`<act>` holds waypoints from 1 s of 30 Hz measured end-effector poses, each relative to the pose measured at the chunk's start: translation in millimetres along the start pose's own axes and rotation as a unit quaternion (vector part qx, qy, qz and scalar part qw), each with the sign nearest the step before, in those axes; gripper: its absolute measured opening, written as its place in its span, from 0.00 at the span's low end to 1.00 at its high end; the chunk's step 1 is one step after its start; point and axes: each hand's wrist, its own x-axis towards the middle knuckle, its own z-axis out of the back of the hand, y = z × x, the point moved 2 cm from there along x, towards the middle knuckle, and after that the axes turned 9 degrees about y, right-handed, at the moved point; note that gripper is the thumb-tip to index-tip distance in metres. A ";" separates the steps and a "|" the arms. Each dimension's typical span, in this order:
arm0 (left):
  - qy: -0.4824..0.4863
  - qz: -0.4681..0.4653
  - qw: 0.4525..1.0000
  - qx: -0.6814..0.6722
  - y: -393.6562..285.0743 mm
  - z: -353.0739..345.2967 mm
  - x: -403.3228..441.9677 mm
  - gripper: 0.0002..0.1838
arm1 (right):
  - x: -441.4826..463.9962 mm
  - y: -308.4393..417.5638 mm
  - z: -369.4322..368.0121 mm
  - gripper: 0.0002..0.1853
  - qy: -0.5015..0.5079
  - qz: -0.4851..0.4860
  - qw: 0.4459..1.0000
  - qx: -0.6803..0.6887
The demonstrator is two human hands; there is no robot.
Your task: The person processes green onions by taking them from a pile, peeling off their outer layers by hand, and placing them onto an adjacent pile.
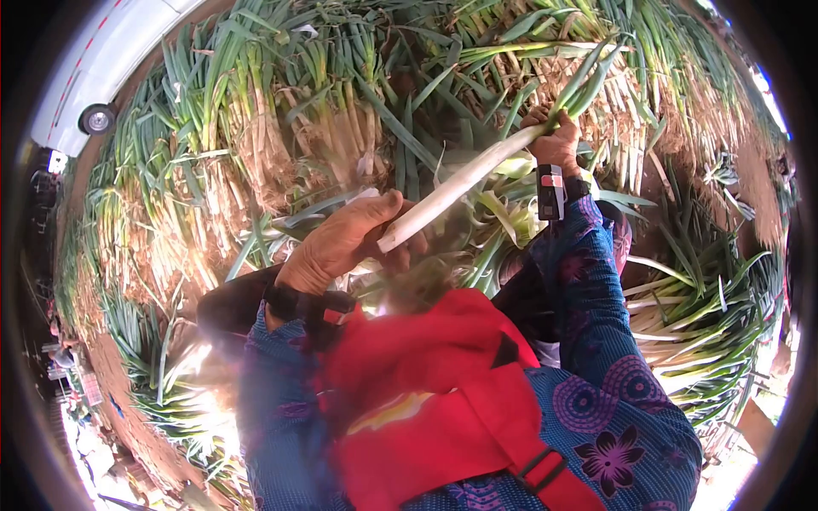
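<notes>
Aslant, a long, slender leek with a smooth white stalk and green leaves (pixel 487 166) is gripped in the bare right hand (pixel 555 140)

Mostly, the stalk is coloured a clean white, shading to pale green close to the grip; beyond the grip it is split into a few pointed, darker green leaves. Down and to the left of the grip, the stalk is ended bluntly.

The leek's green neck is pinched by the right hand's curled fingers, with the forearm raised in a blue, purple-patterned fabric sleeve (pixel 588 285). Near the blunt end, the bare left hand (pixel 336 234) is held palm inward, its thumb extended and its fingers partly hidden behind the stalk; whether the stalk is pressed by them cannot be told. Below the grip, loose pale-green leaves (pixel 504 211) are seen. Farther out, beyond both hands, bundled green-topped leeks with pale, rooted ends (pixel 260 136) are massed.
</notes>
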 end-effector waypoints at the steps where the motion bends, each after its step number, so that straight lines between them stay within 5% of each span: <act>1: 0.000 0.000 1.000 0.002 -1.2 -0.6 -2.6 0.28 | 3.7 0.8 2.9 0.14 -0.015 -0.009 1.000 -0.006; 5: -0.013 0.001 1.000 0.008 -14.6 -22.3 -2.3 0.28 | 9.1 -7.1 8.8 0.16 -0.113 -0.030 0.993 -0.007; 7: -0.003 -0.009 1.000 -0.007 -24.3 -36.6 3.0 0.29 | 17.6 -5.4 30.6 0.16 -0.040 -0.061 0.997 -0.006; 10: 0.018 -0.024 0.999 -0.028 -37.7 -53.2 11.4 0.30 | 18.2 -10.3 49.0 0.11 0.119 -0.247 0.945 0.178; 11: 0.025 -0.034 0.999 -0.023 -40.6 -56.1 14.9 0.30 | 23.7 -9.4 52.6 0.11 0.105 -0.243 0.950 0.164; 13: 0.037 -0.049 0.998 -0.011 -46.5 -60.5 20.6 0.29 | 36.6 -0.7 71.5 0.10 0.048 -0.149 0.988 0.015; 14: 0.043 -0.051 0.998 -0.005 -51.0 -65.3 22.1 0.29 | 42.9 2.5 82.1 0.10 0.028 -0.040 0.980 -0.191; 15: 0.051 -0.053 0.997 -0.005 -53.7 -69.3 23.9 0.29 | 49.6 0.1 82.0 0.11 -0.001 -0.123 0.992 0.015; 16: 0.058 -0.054 0.997 -0.005 -55.5 -72.8 25.6 0.28 | -16.7 -21.5 2.1 0.13 -0.109 -0.186 0.967 0.137; 23: 0.083 -0.084 0.991 0.064 -59.8 -91.1 22.7 0.26 | 18.5 -11.6 41.8 0.14 -0.006 -0.181 0.979 0.092; 26: 0.047 -0.072 0.980 0.181 -53.7 -80.4 13.9 0.25 | -1.1 -15.9 22.9 0.16 -0.020 -0.103 0.994 0.026; 30: -0.043 -0.015 0.969 0.245 -6.6 -38.6 -21.4 0.19 | -34.8 -26.8 -15.0 0.19 -0.100 0.116 0.985 -0.079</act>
